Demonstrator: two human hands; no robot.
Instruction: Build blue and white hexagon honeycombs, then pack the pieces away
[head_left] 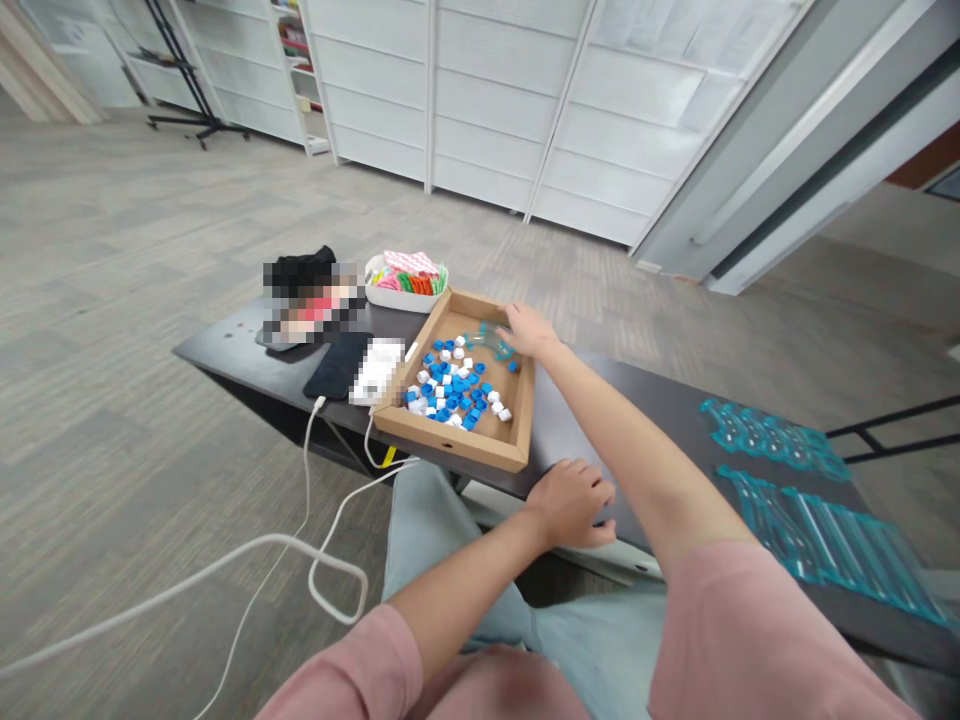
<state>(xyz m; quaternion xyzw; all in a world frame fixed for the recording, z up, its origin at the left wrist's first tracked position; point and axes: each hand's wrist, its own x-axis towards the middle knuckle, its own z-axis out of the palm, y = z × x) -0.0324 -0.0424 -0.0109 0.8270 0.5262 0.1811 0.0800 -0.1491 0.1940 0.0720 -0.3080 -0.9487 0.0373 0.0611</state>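
Note:
A shallow cardboard tray [456,445] sits on the dark table [660,400] and holds several small blue and white caps [452,384]. My right hand [529,330] reaches over the tray's far right corner, fingers curled on a clear teal plastic strip [489,342] lying inside the tray. My left hand [574,503] rests on the near table edge, fingers bent down loosely, holding nothing.
A white tub of colourful packets [405,280] stands behind the tray. A black phone [339,365], a white charger with cables [330,520] and a black pouch lie to the left. Rows of teal plastic strips [795,480] lie at the right.

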